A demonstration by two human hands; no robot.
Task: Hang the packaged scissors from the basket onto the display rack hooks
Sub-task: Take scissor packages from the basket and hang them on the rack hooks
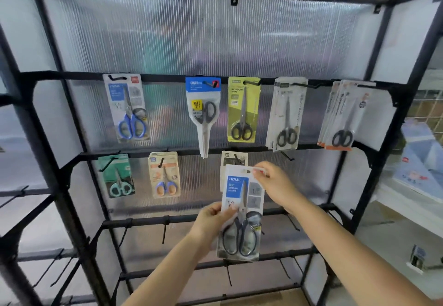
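Held scissors pack [242, 212] is upright in front of the display rack [215, 75], just below and overlapping the small pack [233, 159] on the middle-row hook; right hand [275, 183] pinches its top right corner beside the hang slot, left hand [215, 217] pinches its left edge at mid height. Basket not in view. To do it well, I'd keep the card flat, steer with the top pinch, line the slot up with a hook tip, likely the bare hook [286, 155] just right of the small pack, then push back till it seats.
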